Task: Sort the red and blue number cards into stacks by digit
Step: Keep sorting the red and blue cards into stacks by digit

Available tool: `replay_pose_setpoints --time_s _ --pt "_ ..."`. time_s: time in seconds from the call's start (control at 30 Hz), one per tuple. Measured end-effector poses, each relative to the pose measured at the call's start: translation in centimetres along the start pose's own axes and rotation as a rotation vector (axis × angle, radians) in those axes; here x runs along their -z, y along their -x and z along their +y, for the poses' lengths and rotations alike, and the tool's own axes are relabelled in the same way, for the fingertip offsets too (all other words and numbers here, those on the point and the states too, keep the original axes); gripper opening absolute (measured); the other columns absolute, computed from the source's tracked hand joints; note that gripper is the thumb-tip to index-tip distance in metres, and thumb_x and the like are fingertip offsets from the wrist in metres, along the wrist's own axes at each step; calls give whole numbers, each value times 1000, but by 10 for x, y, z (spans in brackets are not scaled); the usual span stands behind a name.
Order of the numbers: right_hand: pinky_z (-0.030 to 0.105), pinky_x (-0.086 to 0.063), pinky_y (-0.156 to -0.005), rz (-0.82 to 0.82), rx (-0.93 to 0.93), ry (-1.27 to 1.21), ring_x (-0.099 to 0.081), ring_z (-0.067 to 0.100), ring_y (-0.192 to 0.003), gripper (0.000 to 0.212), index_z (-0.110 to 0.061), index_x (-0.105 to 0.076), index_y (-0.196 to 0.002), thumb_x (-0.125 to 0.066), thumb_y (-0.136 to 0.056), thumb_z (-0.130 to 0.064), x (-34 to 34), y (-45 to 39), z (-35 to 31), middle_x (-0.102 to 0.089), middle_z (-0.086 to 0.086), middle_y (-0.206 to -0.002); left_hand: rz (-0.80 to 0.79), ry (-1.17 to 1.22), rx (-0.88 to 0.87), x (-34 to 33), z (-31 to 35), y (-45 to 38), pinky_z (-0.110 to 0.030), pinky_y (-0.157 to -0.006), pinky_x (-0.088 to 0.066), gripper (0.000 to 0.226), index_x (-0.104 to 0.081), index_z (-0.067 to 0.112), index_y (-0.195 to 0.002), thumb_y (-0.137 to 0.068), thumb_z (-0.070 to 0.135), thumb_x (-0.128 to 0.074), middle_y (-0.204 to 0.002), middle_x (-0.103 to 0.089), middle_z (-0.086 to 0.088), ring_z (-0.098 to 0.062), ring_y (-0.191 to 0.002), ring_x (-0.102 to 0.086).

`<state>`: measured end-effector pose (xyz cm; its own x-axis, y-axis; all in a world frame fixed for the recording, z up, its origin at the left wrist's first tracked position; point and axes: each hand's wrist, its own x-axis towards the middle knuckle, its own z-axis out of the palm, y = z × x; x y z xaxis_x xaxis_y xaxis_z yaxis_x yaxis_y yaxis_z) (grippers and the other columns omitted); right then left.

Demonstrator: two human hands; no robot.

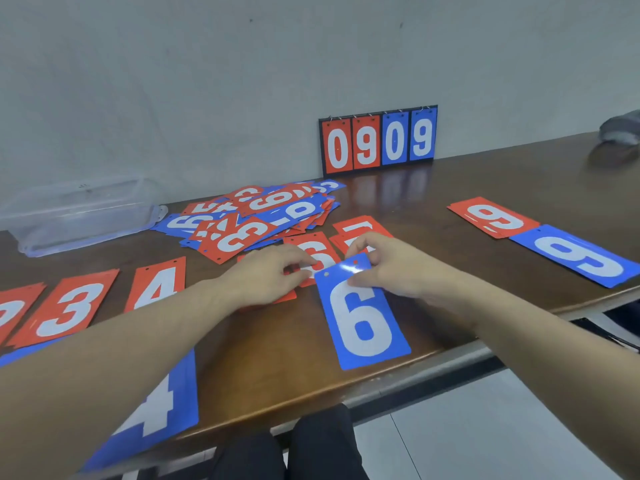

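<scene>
A person seated at a brown table [485,188] sorts number cards, the right hand [391,268] pinching the top edge of a blue 6 [362,315] between thumb and curled fingers while the card lies flat near the table's front edge. The left hand [270,278] rests just beside it, fingers bent down onto a red card [317,254] whose digit is partly hidden; whether it grips that card cannot be told. To the left lie a red 3 [69,308] and a red 4 [157,287], with a blue 4 [162,407] under the left forearm at the near edge. An unsorted pile [256,213] of red and blue cards sits behind the hands, with a 3, a 5 and a 9 readable among them. On the right, seen upside down, a red card [493,216] and a blue card [576,254] read as 6 or 9; which cannot be told. A scoreboard [379,140] stands against the wall showing "0909", the first two digits red, the last two blue. A clear plastic box [79,213] rests at the table's far left.
</scene>
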<state>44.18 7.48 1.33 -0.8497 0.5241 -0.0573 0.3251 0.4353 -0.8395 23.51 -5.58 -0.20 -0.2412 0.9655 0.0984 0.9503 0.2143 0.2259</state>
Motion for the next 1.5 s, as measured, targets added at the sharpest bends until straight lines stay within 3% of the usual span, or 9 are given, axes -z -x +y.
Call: replay_pose_setpoints --time_s 0.1,0.27,0.37,0.5,0.67,0.87,1.07,1.33,1.5 --pt "14 -43 -54 8 30 170 -56 -4 -58 23 -26 -60 -101 -76 -87 -19 -8 7 3 -58 -9 -78 -13 5 16 -1 4 -1 -24 -108 -35 34 -57 32 -137 -103 37 -50 -145 -52 12 -7 -134 -44" --pt "27 -45 -96 51 67 329 -48 11 -113 26 -40 -62 -105 -77 -84 -36 -12 15 13 -59 -10 -116 -55 38 18 -2 12 6 -23 -111 -28 36 -55 29 -140 -106 35 -44 -151 -46 10 -8 -140 -38" --pt "34 -37 -106 74 130 392 -40 14 -119 21 -50 -62 -101 -74 -87 -41 -13 21 18 -55 -11 -118 -82 26 26 -5 17 8 -30 -119 -25 39 -51 33 -144 -107 38 -37 -155 -42 11 -8 -144 -32" --pt "32 -33 -107 145 194 448 -39 10 -115 10 -46 -69 -101 -66 -92 -44 -12 22 21 -55 -13 -115 -102 -23 32 -5 23 3 -41 -121 -25 41 -47 37 -146 -107 44 -35 -157 -38 12 -9 -147 -29" --pt "34 -30 -110 311 167 540 -38 18 -129 31 -38 -62 -129 -56 -99 -43 13 2 25 -53 -7 -140 -66 -9 11 0 29 -2 -44 -118 -29 40 -51 35 -143 -106 43 -38 -155 -39 14 -8 -144 -31" --pt "45 -24 -121 134 38 719 -24 21 -149 53 -42 -35 -152 -39 -101 -59 27 -41 42 -32 -11 -162 -52 8 11 0 30 -19 -49 -119 -29 42 -45 38 -146 -105 46 -41 -156 -37 16 -7 -145 -29" --pt "46 -26 -116 162 2 723 -31 24 -143 46 -41 -46 -143 -43 -100 -56 40 -59 51 -36 -4 -156 -144 -63 -9 -4 22 -32 -47 -119 -30 45 -42 40 -148 -104 48 -42 -160 -33 14 -9 -147 -27" --pt "54 -16 -121 86 -20 746 -15 27 -152 62 -48 -28 -152 -40 -95 -70 48 -82 48 -20 -4 -166 -114 -66 -53 -5 19 -41 -37 -119 -30 44 -46 38 -147 -104 46 -44 -157 -38 13 -7 -145 -30" --pt "52 -18 -119 73 -27 792 -22 26 -149 59 -46 -31 -152 -37 -98 -67 56 -94 56 -26 -3 -163 -119 -56 -66 -5 16 -40 -38 -119 -30 43 -46 38 -146 -104 45 -44 -157 -37 14 -6 -145 -30"
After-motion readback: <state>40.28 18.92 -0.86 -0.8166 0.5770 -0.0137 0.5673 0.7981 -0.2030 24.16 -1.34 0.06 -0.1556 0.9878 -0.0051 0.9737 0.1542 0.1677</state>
